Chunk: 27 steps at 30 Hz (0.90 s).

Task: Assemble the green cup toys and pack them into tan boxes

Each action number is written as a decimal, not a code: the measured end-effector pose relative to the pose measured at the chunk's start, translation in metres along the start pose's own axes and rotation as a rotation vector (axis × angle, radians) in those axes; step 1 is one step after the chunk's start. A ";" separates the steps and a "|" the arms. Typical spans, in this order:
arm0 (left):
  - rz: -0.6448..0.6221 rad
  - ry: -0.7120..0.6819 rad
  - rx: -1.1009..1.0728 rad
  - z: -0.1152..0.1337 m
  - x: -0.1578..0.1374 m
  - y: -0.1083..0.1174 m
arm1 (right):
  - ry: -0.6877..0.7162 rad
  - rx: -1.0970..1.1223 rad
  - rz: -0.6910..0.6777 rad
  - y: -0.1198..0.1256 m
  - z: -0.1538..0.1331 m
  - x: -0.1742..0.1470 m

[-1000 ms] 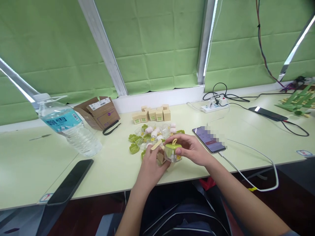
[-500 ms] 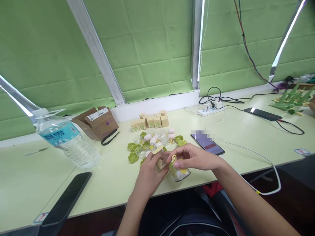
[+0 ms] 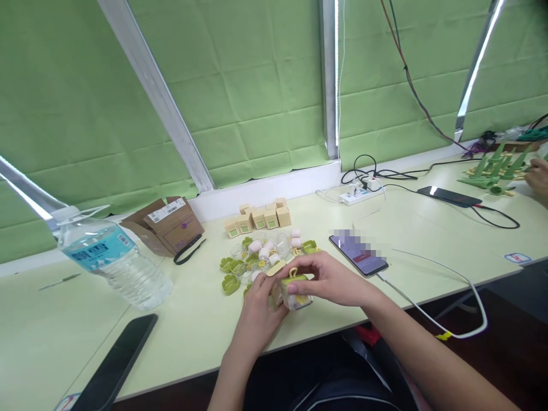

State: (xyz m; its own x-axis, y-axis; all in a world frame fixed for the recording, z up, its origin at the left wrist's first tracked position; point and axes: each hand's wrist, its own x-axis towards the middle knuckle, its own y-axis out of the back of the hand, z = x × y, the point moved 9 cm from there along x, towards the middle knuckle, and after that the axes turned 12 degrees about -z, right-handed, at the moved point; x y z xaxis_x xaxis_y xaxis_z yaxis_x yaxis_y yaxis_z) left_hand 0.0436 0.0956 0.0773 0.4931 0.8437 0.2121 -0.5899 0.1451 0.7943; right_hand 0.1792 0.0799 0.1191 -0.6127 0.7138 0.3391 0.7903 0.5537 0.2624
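Over the near side of the tabletop (image 3: 192,319), a clear plastic green-lidded container (image 3: 300,301) is pinched by the right hand (image 3: 326,278) just beside a small tan cardboard box (image 3: 276,268) clasped in the curled left hand (image 3: 259,311), alignment seemingly under way and steadiness called for.

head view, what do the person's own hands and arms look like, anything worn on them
The left hand and right hand are bare: no gloves, rings or watch show. No sleeves show on the visible forearms. Dark clothing with thin pale lines shows below.
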 end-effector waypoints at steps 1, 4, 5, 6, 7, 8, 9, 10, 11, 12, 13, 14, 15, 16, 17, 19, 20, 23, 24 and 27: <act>-0.002 0.009 -0.005 -0.001 0.000 -0.001 | 0.050 0.074 0.051 0.001 0.002 0.002; 0.011 0.003 -0.052 0.000 0.001 -0.002 | 0.217 0.180 0.179 0.002 0.009 0.006; 0.012 -0.005 -0.073 0.001 0.001 -0.003 | 0.277 0.173 0.210 0.002 0.011 0.005; 0.011 -0.012 -0.090 0.002 0.000 -0.003 | 0.321 0.138 0.239 0.003 0.013 0.005; 0.007 -0.016 -0.101 0.002 0.000 -0.004 | 0.344 0.076 0.256 0.003 0.015 0.004; 0.000 -0.016 -0.106 0.002 0.000 -0.004 | 0.364 0.000 0.264 0.003 0.016 0.002; -0.009 -0.011 -0.109 0.001 -0.001 -0.005 | 0.386 -0.083 0.268 0.003 0.016 0.001; -0.016 -0.006 -0.114 0.001 -0.001 -0.006 | 0.410 -0.164 0.266 0.004 0.015 -0.001; -0.024 -0.005 -0.126 0.000 -0.002 -0.007 | 0.440 -0.232 0.262 0.004 0.014 -0.004; -0.029 -0.009 -0.146 0.000 -0.002 -0.008 | 0.468 -0.286 0.256 0.004 0.012 -0.006; -0.029 -0.016 -0.173 -0.001 -0.002 -0.008 | 0.494 -0.330 0.247 0.005 0.011 -0.008; -0.025 -0.023 -0.201 -0.001 -0.003 -0.009 | 0.515 -0.364 0.235 0.004 0.009 -0.010; -0.018 -0.028 -0.226 -0.001 -0.003 -0.009 | 0.529 -0.391 0.219 0.004 0.008 -0.011; -0.013 -0.028 -0.246 -0.002 -0.003 -0.010 | 0.537 -0.414 0.202 0.003 0.007 -0.012; -0.009 -0.021 -0.262 -0.003 -0.004 -0.011 | 0.540 -0.433 0.186 0.002 0.007 -0.012; 0.001 0.000 -0.301 -0.007 -0.005 -0.013 | 0.543 -0.459 0.170 0.000 0.006 -0.012; 0.012 0.008 -0.323 -0.009 -0.006 -0.013 | 0.545 -0.469 0.167 0.000 0.005 -0.011; 0.074 0.000 -0.390 -0.016 -0.010 -0.015 | 0.571 -0.485 0.173 -0.003 0.005 -0.010; 0.094 -0.010 -0.413 -0.018 -0.011 -0.016 | 0.583 -0.488 0.173 -0.004 0.006 -0.010; 0.118 -0.027 -0.504 -0.023 -0.013 -0.023 | 0.613 -0.523 0.158 -0.009 0.008 -0.008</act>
State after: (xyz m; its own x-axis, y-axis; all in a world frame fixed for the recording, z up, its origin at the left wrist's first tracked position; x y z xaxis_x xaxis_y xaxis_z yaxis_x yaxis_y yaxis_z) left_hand 0.0355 0.0935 0.0433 0.4172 0.8565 0.3038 -0.8740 0.2865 0.3925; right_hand 0.1766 0.0729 0.1071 -0.5047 0.3213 0.8012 0.8582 0.0865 0.5059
